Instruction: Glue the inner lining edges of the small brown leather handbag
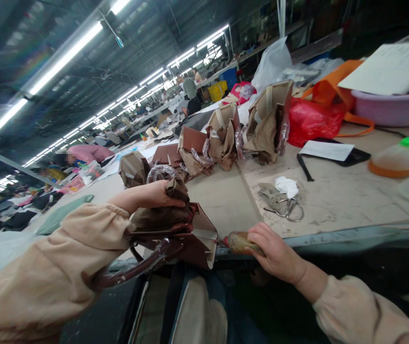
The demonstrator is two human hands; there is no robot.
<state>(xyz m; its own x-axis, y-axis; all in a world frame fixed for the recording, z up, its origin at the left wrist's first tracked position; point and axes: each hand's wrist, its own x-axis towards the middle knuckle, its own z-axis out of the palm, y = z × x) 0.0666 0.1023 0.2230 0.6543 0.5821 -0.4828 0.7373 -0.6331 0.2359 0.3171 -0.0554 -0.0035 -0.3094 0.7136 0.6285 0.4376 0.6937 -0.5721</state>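
My left hand (157, 195) is closed on the brown lining of a dark brown handbag (179, 246), which lies tilted at the table's front edge. The bag's handle, wrapped in clear plastic, hangs toward my left sleeve. In my right hand (270, 251) is a small yellowish bottle (240, 242) with a reddish tip, held level. That tip points left, at the bag's open flap edge; whether it touches cannot be made out. My left fingers are partly hidden by the lining.
Several brown bags (267, 122) stand behind on the table (222, 196). Scissors (292, 209) lie beside a cloth at the right. Further right are a glue bottle (398, 155) with a green top and a purple basin (398, 107). People work in the background.
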